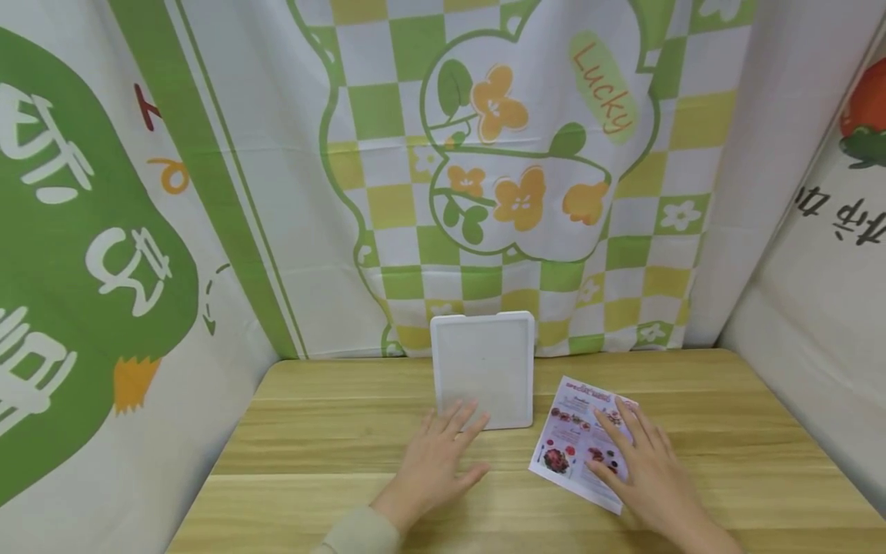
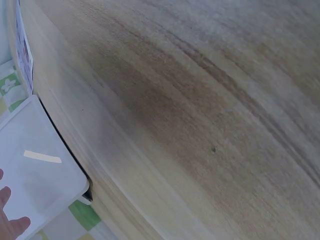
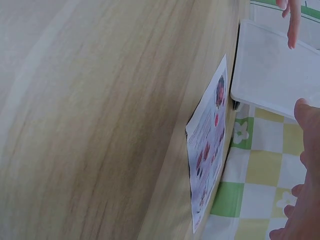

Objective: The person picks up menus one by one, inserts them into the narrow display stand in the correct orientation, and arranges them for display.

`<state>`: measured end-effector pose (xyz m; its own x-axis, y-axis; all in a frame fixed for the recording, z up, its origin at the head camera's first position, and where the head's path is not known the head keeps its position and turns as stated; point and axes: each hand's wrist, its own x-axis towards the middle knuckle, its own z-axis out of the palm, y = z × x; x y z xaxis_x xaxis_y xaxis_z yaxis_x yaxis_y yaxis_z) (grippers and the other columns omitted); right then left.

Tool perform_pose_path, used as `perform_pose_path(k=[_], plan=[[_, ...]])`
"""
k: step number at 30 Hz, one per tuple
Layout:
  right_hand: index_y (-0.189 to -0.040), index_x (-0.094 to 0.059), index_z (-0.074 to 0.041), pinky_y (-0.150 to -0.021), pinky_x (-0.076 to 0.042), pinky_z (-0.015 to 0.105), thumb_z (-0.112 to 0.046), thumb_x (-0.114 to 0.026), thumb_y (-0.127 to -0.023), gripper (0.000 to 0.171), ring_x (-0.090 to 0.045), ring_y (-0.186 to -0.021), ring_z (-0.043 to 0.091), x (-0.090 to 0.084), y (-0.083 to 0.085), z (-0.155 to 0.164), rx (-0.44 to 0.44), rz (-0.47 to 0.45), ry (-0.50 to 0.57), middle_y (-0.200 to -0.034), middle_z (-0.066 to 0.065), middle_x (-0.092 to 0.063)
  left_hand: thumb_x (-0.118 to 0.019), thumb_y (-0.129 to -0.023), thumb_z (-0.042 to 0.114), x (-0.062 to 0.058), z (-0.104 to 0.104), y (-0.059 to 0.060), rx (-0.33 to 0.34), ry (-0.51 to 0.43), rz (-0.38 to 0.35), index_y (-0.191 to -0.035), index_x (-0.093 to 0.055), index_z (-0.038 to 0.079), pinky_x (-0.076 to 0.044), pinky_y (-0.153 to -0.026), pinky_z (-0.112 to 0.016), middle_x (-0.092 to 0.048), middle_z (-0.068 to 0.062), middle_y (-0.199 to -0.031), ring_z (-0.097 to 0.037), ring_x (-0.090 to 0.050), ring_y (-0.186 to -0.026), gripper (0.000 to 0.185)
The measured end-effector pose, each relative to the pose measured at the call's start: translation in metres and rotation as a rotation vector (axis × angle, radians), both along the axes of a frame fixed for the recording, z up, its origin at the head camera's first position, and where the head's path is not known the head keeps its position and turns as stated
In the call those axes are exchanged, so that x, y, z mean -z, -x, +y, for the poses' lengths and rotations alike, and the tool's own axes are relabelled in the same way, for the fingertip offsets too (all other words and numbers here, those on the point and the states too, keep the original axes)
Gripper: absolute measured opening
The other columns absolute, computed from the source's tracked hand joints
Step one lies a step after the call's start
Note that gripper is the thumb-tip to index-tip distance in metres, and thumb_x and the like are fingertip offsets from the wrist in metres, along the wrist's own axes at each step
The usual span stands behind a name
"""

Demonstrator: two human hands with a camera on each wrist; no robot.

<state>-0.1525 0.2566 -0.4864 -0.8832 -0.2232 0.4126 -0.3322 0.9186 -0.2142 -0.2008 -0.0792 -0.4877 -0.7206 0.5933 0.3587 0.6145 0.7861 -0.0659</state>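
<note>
Your left hand (image 1: 436, 462), fingers spread flat, steadies the white square plastic tray (image 1: 483, 369) on the wooden desk (image 1: 332, 431). Your right hand (image 1: 640, 465) lies flat, pinning the printed food leaflet (image 1: 574, 446) beside it.

Head view looks down; wrist views skim the table (image 1: 332, 454) closely.

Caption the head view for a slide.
Left hand touches a white tray; right hand rests flat on a leaflet.

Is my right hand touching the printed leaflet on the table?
Touching. The head view shows the right hand lying flat with straight fingers on the printed leaflet, covering its right part.
</note>
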Motion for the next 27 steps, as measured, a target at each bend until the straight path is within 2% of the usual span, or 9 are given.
perform_pose_path(k=[8,11,15,18,21,24,27], plan=[[-0.154,-0.036,-0.018,-0.116,-0.008,0.06,-0.045,-0.067,-0.092,0.075,-0.009,-0.149,0.035,0.005,-0.005,0.006,-0.015,-0.028,-0.014,-0.162,0.016,-0.018,-0.056,-0.094,0.058,0.006,0.01,0.009,0.043,0.052,-0.048,-0.153,-0.037,0.027,-0.034,-0.11,-0.054,-0.035,-0.001,-0.157,-0.024,-0.034,-0.142,0.07],[-0.154,-0.035,-0.02,-0.115,-0.012,0.061,-0.045,-0.067,-0.091,0.075,-0.015,-0.147,0.04,0.008,-0.007,0.009,-0.019,-0.017,-0.035,-0.162,0.016,-0.019,-0.055,-0.095,0.057,0.009,0.015,0.012,0.058,0.06,-0.063,-0.154,-0.036,0.028,-0.032,-0.111,-0.053,-0.034,0.0,-0.158,-0.023,-0.034,-0.143,0.069],[-0.155,-0.035,-0.022,-0.117,-0.008,0.056,-0.044,-0.068,-0.091,0.075,-0.025,-0.142,0.046,0.011,-0.01,0.011,-0.012,-0.022,-0.024,-0.162,0.014,-0.021,-0.055,-0.095,0.057,0.011,0.02,0.015,0.092,0.05,-0.059,-0.153,-0.037,0.027,-0.033,-0.111,-0.053,-0.035,0.0,-0.158,-0.023,-0.036,-0.142,0.068],[-0.153,-0.037,-0.021,-0.118,-0.001,0.048,-0.044,-0.067,-0.092,0.072,-0.026,-0.141,0.046,0.013,-0.011,0.012,-0.004,-0.034,-0.007,-0.162,0.013,-0.022,-0.057,-0.094,0.056,0.011,0.024,0.017,0.124,0.046,-0.033,-0.152,-0.039,0.025,-0.036,-0.109,-0.053,-0.038,0.0,-0.156,-0.023,-0.038,-0.141,0.068],[-0.153,-0.039,-0.02,-0.118,0.001,0.044,-0.044,-0.067,-0.092,0.071,-0.026,-0.142,0.044,0.014,-0.012,0.014,0.002,-0.044,-0.003,-0.162,0.013,-0.021,-0.058,-0.094,0.056,0.011,0.029,0.02,0.148,0.052,-0.018,-0.151,-0.041,0.025,-0.038,-0.108,-0.052,-0.039,0.0,-0.155,-0.022,-0.039,-0.14,0.068],[-0.152,-0.04,-0.02,-0.118,-0.008,0.055,-0.045,-0.067,-0.092,0.071,-0.027,-0.142,0.043,0.013,-0.012,0.015,0.006,-0.054,-0.002,-0.162,0.012,-0.023,-0.057,-0.094,0.056,0.011,0.033,0.023,0.159,0.06,-0.037,-0.152,-0.039,0.026,-0.037,-0.108,-0.051,-0.039,0.001,-0.156,-0.021,-0.039,-0.14,0.068],[-0.15,-0.043,-0.019,-0.109,-0.025,0.066,-0.046,-0.068,-0.091,0.07,-0.031,-0.139,0.044,0.015,-0.012,0.017,0.008,-0.056,-0.007,-0.16,0.014,-0.027,-0.054,-0.095,0.057,0.012,0.039,0.025,0.17,0.064,-0.075,-0.153,-0.038,0.026,-0.036,-0.11,-0.051,-0.038,0.001,-0.156,-0.021,-0.038,-0.141,0.067]])
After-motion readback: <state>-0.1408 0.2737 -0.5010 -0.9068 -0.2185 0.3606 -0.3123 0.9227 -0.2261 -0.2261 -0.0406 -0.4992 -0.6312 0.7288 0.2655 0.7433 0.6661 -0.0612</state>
